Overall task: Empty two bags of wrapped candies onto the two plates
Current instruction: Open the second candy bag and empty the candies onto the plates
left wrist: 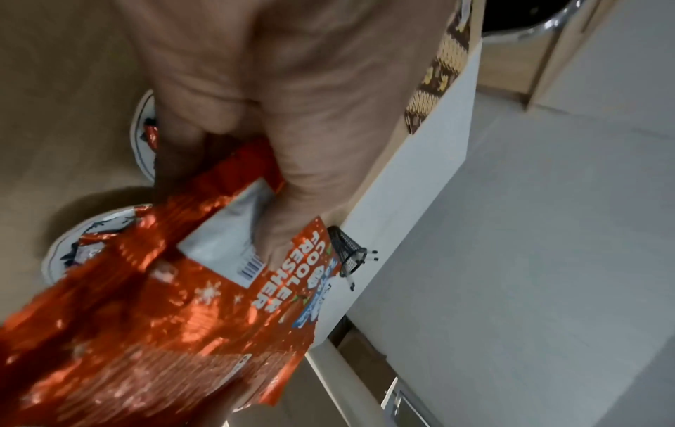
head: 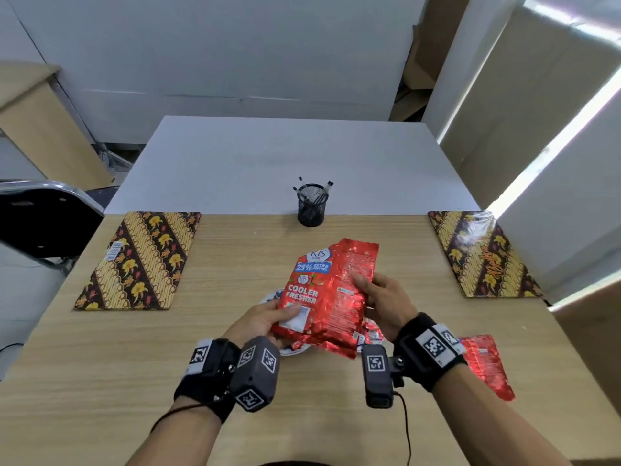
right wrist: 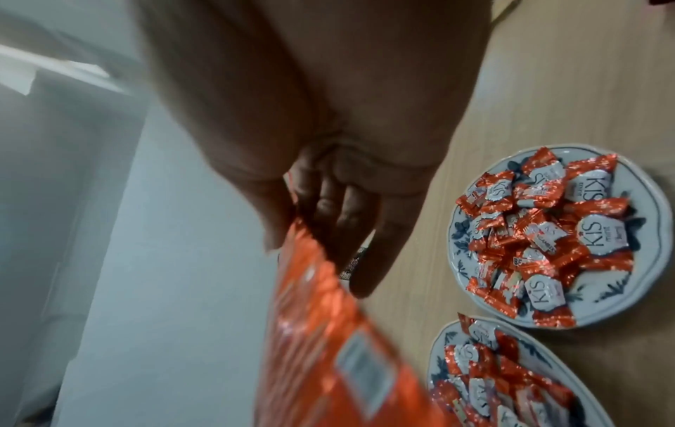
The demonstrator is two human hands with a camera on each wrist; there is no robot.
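Observation:
Both hands hold a red foil candy bag (head: 327,294) above the wooden table, its lower end over the plates. My left hand (head: 285,314) grips the bag's left side, thumb (left wrist: 292,202) on the white label. My right hand (head: 366,290) pinches the right edge of the bag (right wrist: 328,332). The bag hides most of the two blue-patterned plates in the head view. In the right wrist view, one plate (right wrist: 650,202) and the other plate (right wrist: 438,361) each hold a heap of red wrapped candies (right wrist: 540,231). A second red bag (head: 487,364) lies flat by my right wrist.
A black mesh pen holder (head: 312,205) stands beyond the bag at the table's far edge. Batik-patterned mats lie at the far left (head: 141,260) and far right (head: 484,253). A white board (head: 285,156) extends behind, and a black chair (head: 43,213) is at left.

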